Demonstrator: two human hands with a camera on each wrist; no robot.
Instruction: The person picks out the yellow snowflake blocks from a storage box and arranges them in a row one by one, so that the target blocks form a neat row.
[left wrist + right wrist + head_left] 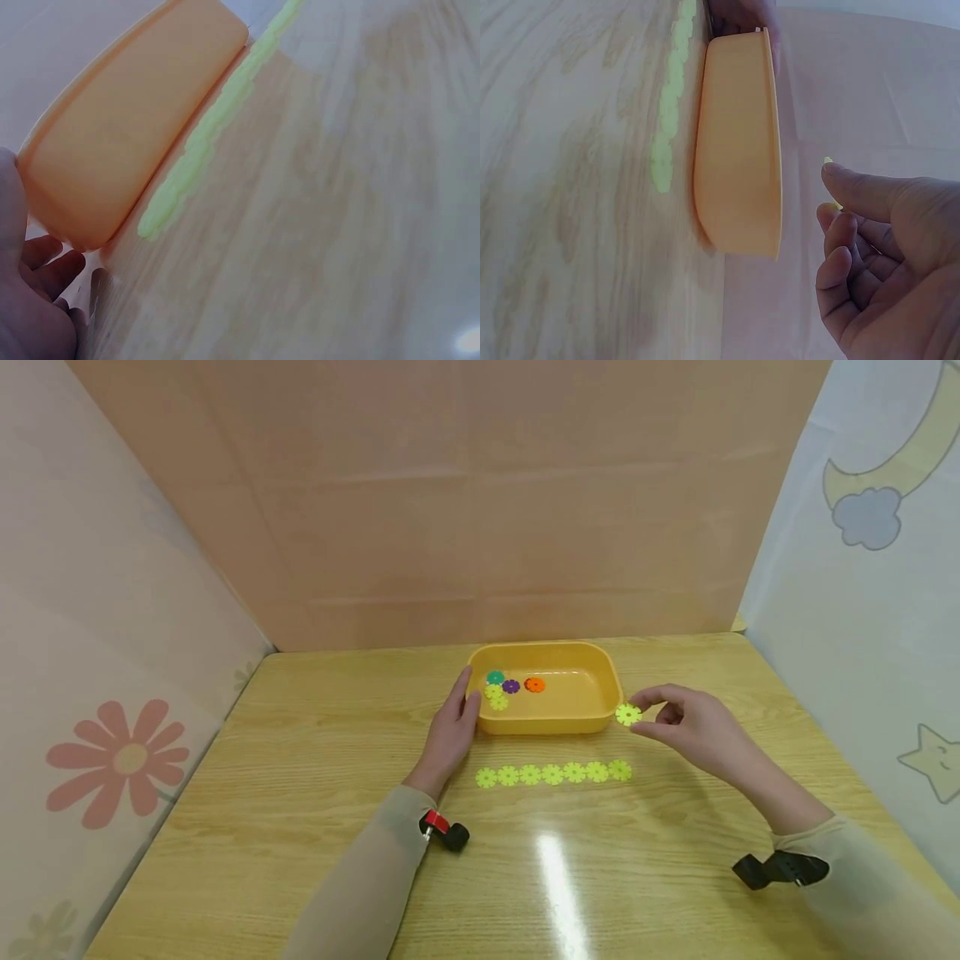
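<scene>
My right hand [693, 727] pinches a yellow-green flower-shaped plastic disc [628, 715] between thumb and fingers, beside the right front corner of the orange tub [551, 726]. In the right wrist view only a thin edge of this disc [828, 160] shows past the thumb. At the tub's left side, my left hand [452, 727] rests against the outer wall with its fingers fairly straight and its thumb by the front corner. Inside the tub lie several discs: a teal one [495, 677], a purple one [511, 687], orange ones [536, 685] and yellow-green ones [498, 702].
In front of the tub, several yellow-green discs [552, 774] form a straight row, edge to edge, on the wooden table [315, 752]. A brown sheet [465, 527] stands along the back edge. Patterned panels close off the left [97, 635] and right [870, 635].
</scene>
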